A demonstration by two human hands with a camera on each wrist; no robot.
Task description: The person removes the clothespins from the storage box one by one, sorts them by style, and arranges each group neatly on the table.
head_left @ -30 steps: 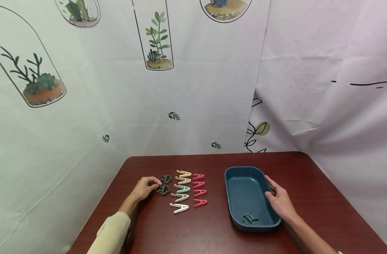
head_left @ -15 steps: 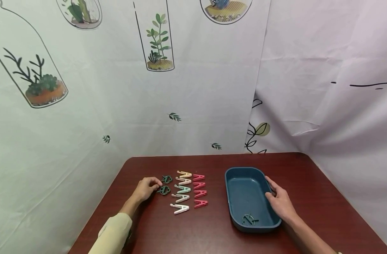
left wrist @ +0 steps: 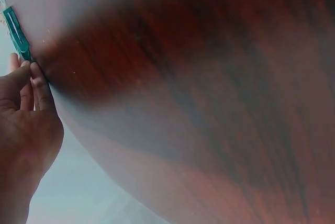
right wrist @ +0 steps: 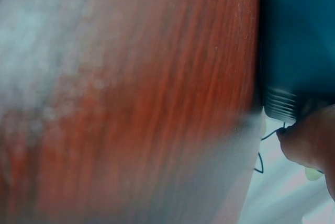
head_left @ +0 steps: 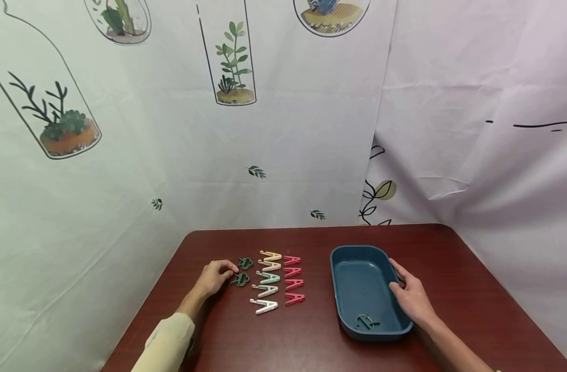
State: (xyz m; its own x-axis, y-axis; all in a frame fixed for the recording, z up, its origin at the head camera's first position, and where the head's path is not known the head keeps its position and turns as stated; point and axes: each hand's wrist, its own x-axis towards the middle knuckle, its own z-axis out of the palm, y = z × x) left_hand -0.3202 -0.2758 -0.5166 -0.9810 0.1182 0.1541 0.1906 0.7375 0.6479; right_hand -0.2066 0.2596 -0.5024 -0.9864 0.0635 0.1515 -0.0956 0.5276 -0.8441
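At the left, my left hand (head_left: 212,278) reaches to two dark green plastic clips, one behind the other. Its thumb and fingertips pinch the near end of a green clip (left wrist: 17,34) in the left wrist view. In the head view, the nearer green clip (head_left: 241,279) lies right at the fingertips, the farther one (head_left: 245,263) just beyond. My right hand (head_left: 413,299) grips the right wall of a blue rectangular tray (head_left: 362,284), thumb over the rim. The fingers on the outer side are mostly hidden. Dark green clip pieces (head_left: 366,322) lie in the tray's near end.
Right of the green clips, a column of clothespins runs from a yellow one (head_left: 271,256) to a white one (head_left: 265,306), with a mint clothespin (head_left: 268,277) between. Beside it stands a column of red clothespins (head_left: 295,283). The brown table (head_left: 302,341) meets a printed white curtain (head_left: 283,134) behind.
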